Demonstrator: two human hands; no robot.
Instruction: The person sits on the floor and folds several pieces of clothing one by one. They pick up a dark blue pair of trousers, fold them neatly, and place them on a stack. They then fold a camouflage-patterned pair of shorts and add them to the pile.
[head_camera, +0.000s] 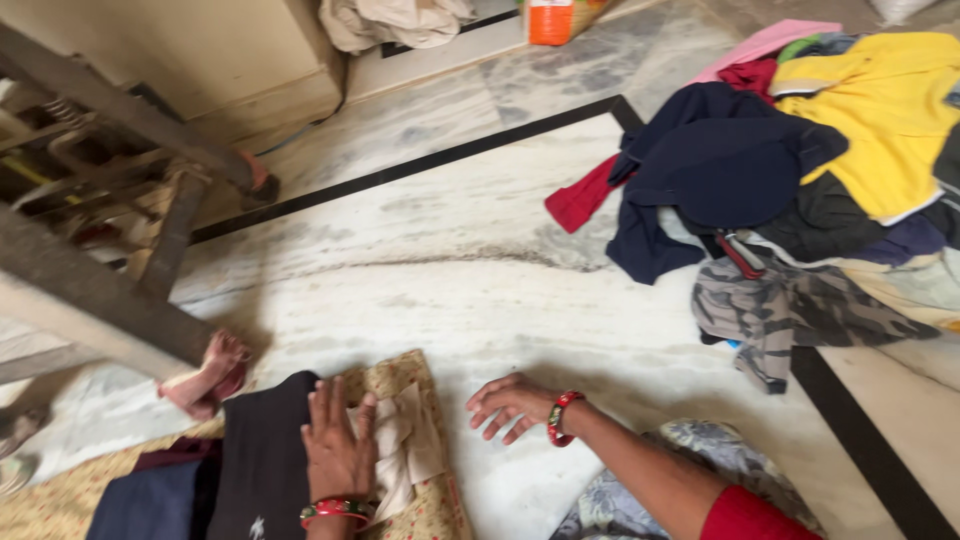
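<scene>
The left hand (338, 448) is lying flat, fingers spread, pressing a folded beige cloth (408, 445) and dark garment (262, 455). The right hand (508, 405) is resting open on the smooth marble floor (450, 290), gripping nothing. An orange container (549, 20) is standing at top.

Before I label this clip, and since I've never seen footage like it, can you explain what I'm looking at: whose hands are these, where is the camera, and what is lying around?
There is no machine here. One camera sits on a person's head and looks down at their own two bare hands, above a marble floor.

The left hand lies flat on a folded dark garment, which rests on a patterned mat beside a beige cloth. The right hand, with a red bangle at the wrist, rests open on the floor, fingers spread, holding nothing.

At the upper right lies a pile of clothes: navy, yellow, red, pink and camouflage pieces. At the left stands a metal frame.
</scene>
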